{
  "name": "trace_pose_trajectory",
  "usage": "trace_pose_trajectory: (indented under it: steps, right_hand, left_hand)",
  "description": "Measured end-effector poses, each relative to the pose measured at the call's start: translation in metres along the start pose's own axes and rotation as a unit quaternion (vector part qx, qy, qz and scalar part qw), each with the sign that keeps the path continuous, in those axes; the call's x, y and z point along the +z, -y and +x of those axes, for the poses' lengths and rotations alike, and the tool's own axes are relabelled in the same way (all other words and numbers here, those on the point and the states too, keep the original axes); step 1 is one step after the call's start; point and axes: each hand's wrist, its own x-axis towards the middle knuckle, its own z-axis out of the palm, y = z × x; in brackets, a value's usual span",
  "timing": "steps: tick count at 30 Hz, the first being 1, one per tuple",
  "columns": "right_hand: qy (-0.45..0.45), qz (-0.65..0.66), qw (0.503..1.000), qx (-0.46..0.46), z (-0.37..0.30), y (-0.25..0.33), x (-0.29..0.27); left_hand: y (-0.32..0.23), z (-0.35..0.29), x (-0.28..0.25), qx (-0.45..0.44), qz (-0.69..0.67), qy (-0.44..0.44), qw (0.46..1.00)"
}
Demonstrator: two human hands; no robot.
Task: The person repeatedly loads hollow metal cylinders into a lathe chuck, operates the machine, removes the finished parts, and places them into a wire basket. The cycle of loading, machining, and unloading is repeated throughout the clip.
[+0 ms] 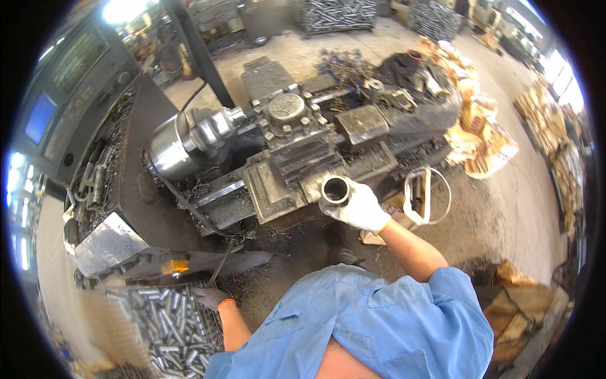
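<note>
My right hand (358,208), in a white glove, is wrapped round a short metal tube (336,189) whose round open mouth faces up. It holds the tube over the near edge of the lathe carriage (297,161). Low on the left, my left hand (213,297) wears a dark, dirty glove with an orange cuff. It is at the rim of a wire basket (211,325) full of short metal cylinders (167,322). A thin rod (222,265) slants up from beside that hand; its fingers are blurred, so any grip on the rod is unclear.
The lathe's shiny chuck (173,146) stands left of the carriage, beside a control panel (76,76). Metal shavings lie around the machine. A white-rimmed hoop (442,208) hangs at the right, near crumpled brown paper (486,148). Bins of metal parts (338,14) stand at the back.
</note>
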Motion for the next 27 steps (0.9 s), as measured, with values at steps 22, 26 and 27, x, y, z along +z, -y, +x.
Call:
trace_pose_trajectory:
  steps: [22,26,27]
  right_hand:
    - [0.154,-0.213,0.900,-0.347,0.379,0.080,-0.062]
    - [0.420,-0.406,0.774,-0.244,0.446,0.100,0.049]
    - [0.424,-0.374,0.782,-0.262,0.452,0.092,0.056]
  left_hand:
    - [-0.212,0.109,-0.208,0.113,-0.629,0.093,0.763]
    - [-0.307,0.204,-0.267,0.332,-0.178,-0.158,0.913]
    - [-0.319,0.221,-0.271,0.344,-0.157,-0.155,0.913]
